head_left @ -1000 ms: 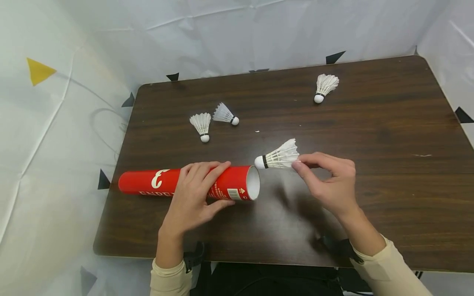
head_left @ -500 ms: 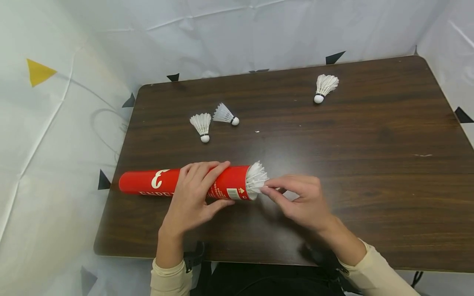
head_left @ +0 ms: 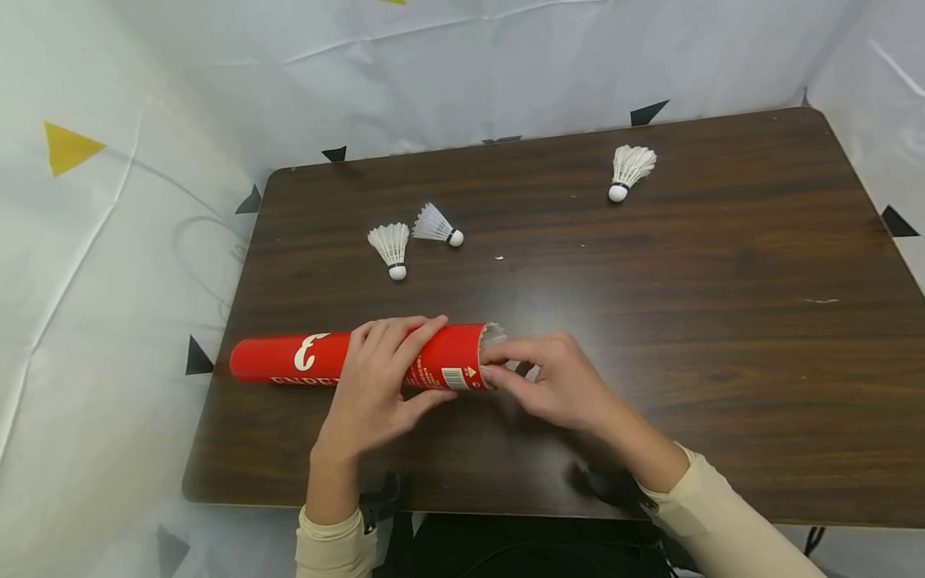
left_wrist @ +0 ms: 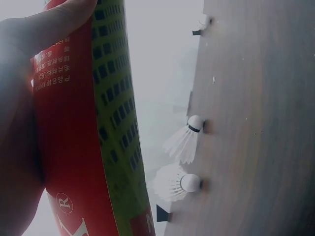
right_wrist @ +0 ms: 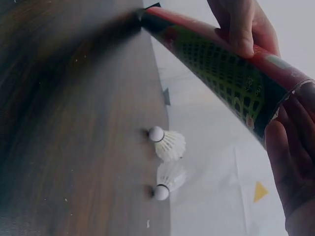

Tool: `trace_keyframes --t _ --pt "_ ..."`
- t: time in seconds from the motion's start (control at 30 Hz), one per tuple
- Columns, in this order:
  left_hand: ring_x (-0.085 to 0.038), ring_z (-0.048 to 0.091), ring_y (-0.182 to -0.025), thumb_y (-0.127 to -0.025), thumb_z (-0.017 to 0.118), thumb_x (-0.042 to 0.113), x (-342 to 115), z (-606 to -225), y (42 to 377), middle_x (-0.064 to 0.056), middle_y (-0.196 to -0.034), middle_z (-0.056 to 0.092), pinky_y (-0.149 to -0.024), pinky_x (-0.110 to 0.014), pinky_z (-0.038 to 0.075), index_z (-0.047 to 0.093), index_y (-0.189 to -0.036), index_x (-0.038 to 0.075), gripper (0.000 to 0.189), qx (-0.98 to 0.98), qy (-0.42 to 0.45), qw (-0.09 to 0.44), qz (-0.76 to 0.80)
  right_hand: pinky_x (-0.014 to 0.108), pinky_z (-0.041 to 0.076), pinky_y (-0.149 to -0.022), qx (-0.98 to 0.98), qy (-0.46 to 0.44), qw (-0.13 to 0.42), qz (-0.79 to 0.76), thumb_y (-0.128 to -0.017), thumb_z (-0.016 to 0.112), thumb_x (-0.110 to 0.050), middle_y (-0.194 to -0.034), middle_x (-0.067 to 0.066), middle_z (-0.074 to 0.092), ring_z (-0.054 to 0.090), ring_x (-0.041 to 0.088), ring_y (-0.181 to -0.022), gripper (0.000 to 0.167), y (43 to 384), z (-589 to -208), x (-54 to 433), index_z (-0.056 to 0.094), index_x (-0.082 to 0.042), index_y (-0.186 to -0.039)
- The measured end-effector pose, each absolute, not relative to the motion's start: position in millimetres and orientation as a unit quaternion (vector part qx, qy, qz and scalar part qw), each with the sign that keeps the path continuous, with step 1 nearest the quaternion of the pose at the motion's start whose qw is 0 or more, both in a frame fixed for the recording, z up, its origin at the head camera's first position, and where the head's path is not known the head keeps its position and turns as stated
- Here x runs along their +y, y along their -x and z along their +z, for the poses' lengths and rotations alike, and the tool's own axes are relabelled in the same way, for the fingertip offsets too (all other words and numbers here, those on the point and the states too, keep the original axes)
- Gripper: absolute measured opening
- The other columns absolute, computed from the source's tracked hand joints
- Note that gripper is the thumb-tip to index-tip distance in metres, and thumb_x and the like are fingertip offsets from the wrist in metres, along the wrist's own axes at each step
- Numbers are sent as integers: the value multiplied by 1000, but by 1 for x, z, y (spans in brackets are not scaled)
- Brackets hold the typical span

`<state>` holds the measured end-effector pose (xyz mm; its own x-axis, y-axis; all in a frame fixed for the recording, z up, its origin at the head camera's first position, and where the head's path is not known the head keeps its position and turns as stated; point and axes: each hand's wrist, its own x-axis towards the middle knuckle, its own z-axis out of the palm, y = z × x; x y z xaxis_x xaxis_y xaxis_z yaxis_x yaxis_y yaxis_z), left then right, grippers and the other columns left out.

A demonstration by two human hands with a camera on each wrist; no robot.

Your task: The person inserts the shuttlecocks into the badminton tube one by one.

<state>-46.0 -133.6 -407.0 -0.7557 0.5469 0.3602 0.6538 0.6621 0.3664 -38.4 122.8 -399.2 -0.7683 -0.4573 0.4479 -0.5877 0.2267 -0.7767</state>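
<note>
A red shuttlecock tube [head_left: 256, 359] lies along the table's near left part, its round mouth facing right. My left hand [head_left: 379, 393] grips it from above near the mouth, fingers over the far side and thumb along the near side. At the mouth, my right hand [head_left: 556, 381] pinches a feather shuttlecock [head_left: 495, 332], with thumb and fingertips right at the rim. Only the white feather edge shows; its cork end is hidden inside the tube. The right wrist view shows the tube's green netted panel [right_wrist: 221, 73] and my right fingers reaching into the mouth.
Two shuttlecocks [head_left: 390, 249] [head_left: 436, 225] lie side by side beyond the tube. Another shuttlecock [head_left: 630, 170] lies near the far edge, right of centre. White sheeting [head_left: 462, 72] surrounds the back and sides of the dark wooden table [head_left: 723, 321].
My right hand has moved left, carrying the shuttlecock from beside the mouth into the tube, cork first, until only its feather edge shows. My left hand and the tube have stayed put.
</note>
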Motion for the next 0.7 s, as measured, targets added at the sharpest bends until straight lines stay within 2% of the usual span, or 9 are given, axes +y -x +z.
trace_keyframes --t 0.17,0.4,0.7 --pt "-22 50 -116 -72 84 45 -133 -406 46 -1 -132 55 -102 -49 31 46 -146 23 87 -903 335 111 -244 26 53 -57 -786 -348 38 510 -83 73 -2 -86 -2 72 60 6 -67 15 45 -400 119 74 -10 -96" --pt "-22 49 -116 -72 85 44 -132 -404 46 -1 -131 55 -103 -49 31 47 -146 21 86 -904 334 110 -242 23 49 -53 -787 -350 12 508 -79 75 3 -80 -3 71 48 7 -52 15 54 -398 114 77 -7 -90" --pt "-22 50 -115 -72 84 44 -131 -405 45 -1 -130 56 -102 -49 32 49 -144 19 83 -905 334 110 -240 24 50 -57 -811 -331 24 483 -72 82 -3 -72 -5 71 52 3 -54 12 62 -402 101 79 -10 -82"
